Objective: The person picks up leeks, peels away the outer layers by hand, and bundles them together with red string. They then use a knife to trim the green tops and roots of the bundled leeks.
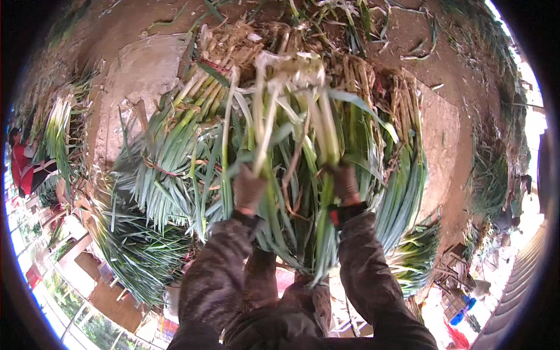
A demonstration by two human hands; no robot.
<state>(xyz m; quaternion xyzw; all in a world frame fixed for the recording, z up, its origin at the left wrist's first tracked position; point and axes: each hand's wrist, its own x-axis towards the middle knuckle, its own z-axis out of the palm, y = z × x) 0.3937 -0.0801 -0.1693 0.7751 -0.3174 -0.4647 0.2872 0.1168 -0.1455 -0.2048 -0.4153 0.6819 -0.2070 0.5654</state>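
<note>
My gloved left hand [249, 188] is wrapped round the stalks of some long green onions [266, 131], their pale root ends pointing away from me. My gloved right hand [344, 183] is closed on a second clump of green onions [328, 129], level with the left. Leaves hang down from both hands toward my legs. Motion smears the pale ends a little. Beneath lies a wide heap of green onions [169, 157], roots to the far side and leaves toward me; more bunches [402, 157] lie right of my right hand.
Another pile of green onions [140, 251] sits at the near left, and one more bunch [417, 256] at the near right. Flat boards [143, 76] lie on the dirt floor [455, 64], with loose leaves scattered about. A person in red [23, 166] is at the far left.
</note>
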